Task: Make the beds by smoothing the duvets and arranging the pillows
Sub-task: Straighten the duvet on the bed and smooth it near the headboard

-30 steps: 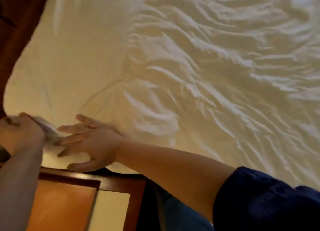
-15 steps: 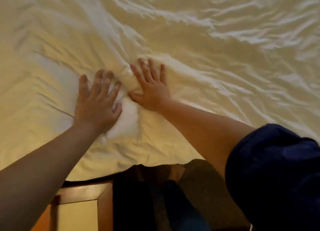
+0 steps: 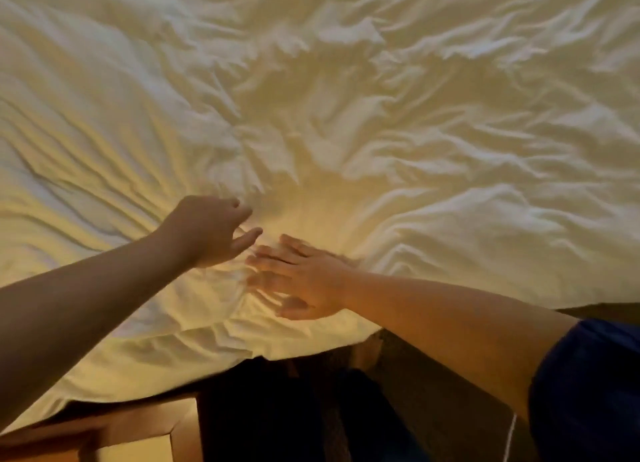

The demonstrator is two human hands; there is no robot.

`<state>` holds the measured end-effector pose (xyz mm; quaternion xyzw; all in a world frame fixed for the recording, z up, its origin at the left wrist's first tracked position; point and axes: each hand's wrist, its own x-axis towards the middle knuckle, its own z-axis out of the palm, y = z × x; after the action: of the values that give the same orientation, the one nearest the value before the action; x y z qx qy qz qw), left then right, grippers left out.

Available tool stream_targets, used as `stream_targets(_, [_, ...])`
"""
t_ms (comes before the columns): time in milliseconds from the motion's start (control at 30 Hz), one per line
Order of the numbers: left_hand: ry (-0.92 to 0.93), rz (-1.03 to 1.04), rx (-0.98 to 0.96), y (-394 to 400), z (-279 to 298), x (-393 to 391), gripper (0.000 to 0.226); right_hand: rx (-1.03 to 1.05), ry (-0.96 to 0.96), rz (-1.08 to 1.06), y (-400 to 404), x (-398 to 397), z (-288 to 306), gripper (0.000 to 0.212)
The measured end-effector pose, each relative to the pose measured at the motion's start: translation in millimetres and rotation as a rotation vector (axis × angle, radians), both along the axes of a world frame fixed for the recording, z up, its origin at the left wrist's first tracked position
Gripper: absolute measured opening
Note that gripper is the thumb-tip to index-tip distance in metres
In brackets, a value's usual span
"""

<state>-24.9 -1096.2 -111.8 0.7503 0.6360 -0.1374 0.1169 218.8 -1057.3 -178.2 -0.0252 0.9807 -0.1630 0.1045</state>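
A cream-white duvet point(image 3: 381, 115) fills most of the view, heavily wrinkled, with creases fanning out from the spot near my hands. My left hand point(image 3: 211, 229) hovers over or lightly touches the fabric near the bed's near edge, fingers loosely curled, holding nothing. My right hand point(image 3: 301, 278) lies flat on the duvet just to the right of it, fingers straight and pointing left. The two hands almost meet. No pillow is in view.
The duvet's near edge point(image 3: 242, 354) hangs over the bed side. A wooden bedside piece point(image 3: 138, 430) sits at the bottom left, under that edge. Dark floor point(image 3: 277, 409) lies below the middle. My blue sleeve point(image 3: 588, 392) covers the bottom right.
Both hands have slid back toward the near edge from pressing side by side with fingers pointing away. The right hand now points left, and the left hand has lifted and curled.
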Motion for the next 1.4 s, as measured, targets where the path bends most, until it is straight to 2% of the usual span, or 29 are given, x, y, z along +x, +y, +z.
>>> stream_targets(100, [0.04, 0.026, 0.182, 73, 2, -27, 0.066, 0.047, 0.108, -0.119, 65, -9, 8, 0.072])
stream_targets(200, [0.086, 0.211, 0.173, 127, -2, -54, 0.073, 0.188, 0.154, -0.326, 152, -45, 17, 0.081])
stream_targets(300, [0.238, 0.336, 0.108, 137, -24, -80, 0.08, 0.252, 0.045, -0.691, 213, -105, 33, 0.091])
stream_targets(367, [0.302, 0.408, 0.128, 121, -44, -84, 0.079, 0.23, -0.013, -0.851, 220, -149, 38, 0.094])
stream_targets(467, [0.246, 0.525, 0.16, 95, -69, -62, 0.077, 0.134, -0.024, -0.842, 185, -174, 13, 0.087])
stream_targets(567, [0.083, 0.544, 0.195, 68, -85, -23, 0.074, 0.062, -0.046, -0.855, 123, -136, -28, 0.075])
stream_targets(667, [-0.025, 0.478, 0.202, 40, -96, 9, 0.07, 0.049, -0.033, -0.843, 94, -96, -35, 0.072])
stream_targets(800, [-0.036, 0.238, 0.196, 37, -102, 27, 0.077, 0.116, -0.013, -0.761, 67, -34, -29, 0.071])
stream_targets(867, [-0.039, 0.211, 0.176, 47, -100, 23, 0.079, 0.128, 0.011, -0.748, 65, 1, -29, 0.072])
stream_targets(1033, [-0.067, 0.327, 0.137, 55, -100, 21, 0.071, 0.185, -0.033, -0.944, 96, 80, -28, 0.075])
stream_targets(1233, [0.016, 0.779, 0.111, 79, -105, 56, 0.066, 0.246, -0.134, -1.282, 141, 183, -34, 0.083])
stream_targets(1300, [-0.005, 0.787, 0.106, 73, -103, 74, 0.072, 0.215, -0.169, -1.36, 141, 190, -35, 0.082])
stream_targets(1400, [-0.13, 0.649, 0.139, 51, -100, 101, 0.081, 0.173, -0.183, -1.421, 132, 165, -34, 0.085])
